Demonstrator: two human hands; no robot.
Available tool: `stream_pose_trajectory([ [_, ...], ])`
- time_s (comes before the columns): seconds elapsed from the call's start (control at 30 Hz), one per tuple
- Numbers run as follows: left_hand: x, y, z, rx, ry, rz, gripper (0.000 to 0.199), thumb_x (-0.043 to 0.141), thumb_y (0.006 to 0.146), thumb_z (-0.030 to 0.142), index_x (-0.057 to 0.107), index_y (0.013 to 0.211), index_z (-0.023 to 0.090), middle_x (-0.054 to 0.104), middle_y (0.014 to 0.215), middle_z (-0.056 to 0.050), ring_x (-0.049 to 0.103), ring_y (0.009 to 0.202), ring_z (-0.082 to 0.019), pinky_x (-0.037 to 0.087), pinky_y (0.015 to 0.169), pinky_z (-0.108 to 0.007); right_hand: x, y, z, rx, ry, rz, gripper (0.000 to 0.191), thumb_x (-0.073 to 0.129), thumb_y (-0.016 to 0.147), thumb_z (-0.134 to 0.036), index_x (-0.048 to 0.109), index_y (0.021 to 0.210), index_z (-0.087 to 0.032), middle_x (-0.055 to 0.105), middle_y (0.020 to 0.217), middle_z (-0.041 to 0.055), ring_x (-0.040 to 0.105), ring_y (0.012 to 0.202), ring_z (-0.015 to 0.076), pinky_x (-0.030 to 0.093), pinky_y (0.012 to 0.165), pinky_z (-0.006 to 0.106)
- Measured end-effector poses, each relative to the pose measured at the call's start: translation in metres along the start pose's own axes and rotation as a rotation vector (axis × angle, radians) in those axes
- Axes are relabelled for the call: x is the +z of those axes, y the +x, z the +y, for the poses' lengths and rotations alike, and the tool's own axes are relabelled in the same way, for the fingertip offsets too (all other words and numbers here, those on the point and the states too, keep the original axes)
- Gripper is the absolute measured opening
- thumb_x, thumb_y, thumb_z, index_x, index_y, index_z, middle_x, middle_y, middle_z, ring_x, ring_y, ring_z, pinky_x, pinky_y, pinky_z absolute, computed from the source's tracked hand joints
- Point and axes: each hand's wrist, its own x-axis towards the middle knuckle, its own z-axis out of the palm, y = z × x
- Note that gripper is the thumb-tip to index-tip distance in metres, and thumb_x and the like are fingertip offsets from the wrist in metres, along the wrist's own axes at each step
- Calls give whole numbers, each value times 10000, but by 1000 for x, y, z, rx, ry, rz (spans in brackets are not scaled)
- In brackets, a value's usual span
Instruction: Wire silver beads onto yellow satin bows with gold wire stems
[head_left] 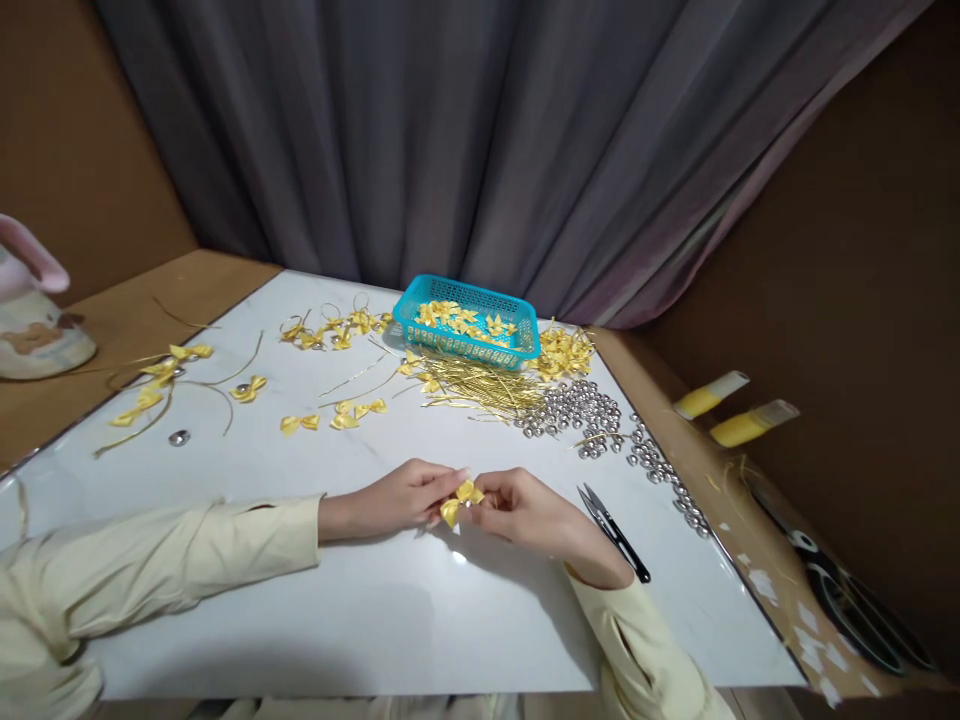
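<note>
White tabletop (337, 620), one teal basket (487, 352), one yellow bow (470, 491) within the pinch of two hands (412, 497) (531, 512)

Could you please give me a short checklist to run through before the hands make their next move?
1. Yellow bow held: ok, both the left hand and right hand are on it.
2. Bow's centre secure: cannot tell, fingers partly cover it.
3. Snips at hand: ok, on the white table beside the right wrist.
4. Silver pieces clear of the edge: not ok, several lie along the table's right edge.
5. Gold strips at hand: ok, heaped before the blue basket.
</note>
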Motion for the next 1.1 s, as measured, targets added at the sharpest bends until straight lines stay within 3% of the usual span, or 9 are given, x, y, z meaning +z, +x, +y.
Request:
stream_pose_trajectory([
  [0.17,0,-2,0,-10,-54,17,378,532,823,541,493,790,167,447,508,74,334,394,-58,262,408,-186,-4,1,1,9,51,55,360,663,723,-453,472,628,-164,378,468,-87,292,427,50,208,408,196],
  [0.33,2,-3,3,23,0,72,350,522,843,492,520,760,152,438,502,68,361,426,-67,286,431,-192,-4,2,3,-13,57,42,356,662,726,-468,506,648,-157,391,464,-85,307,422,52,222,410,197],
  [0.5,2,-2,1,145,79,99,268,528,860,403,555,789,147,556,677,11,507,626,-115,403,605,-239,-3,1,2,-35,57,39,376,638,735,-496,492,640,-164,382,461,-87,304,418,52,217,409,198],
  [0.77,0,-2,0,265,264,220,197,520,861,299,576,744,150,561,793,-16,519,770,-154,395,714,-268,1,5,3,-55,17,63,344,604,779,-461,478,645,-170,401,462,-81,327,418,62,229,421,205],
  [1.1,-2,-2,-3,195,105,138,226,516,864,326,545,737,141,551,682,0,482,657,-132,359,618,-242,6,9,11,-134,-156,135,287,602,785,-353,487,618,-149,354,538,-73,284,518,68,226,473,206],
])
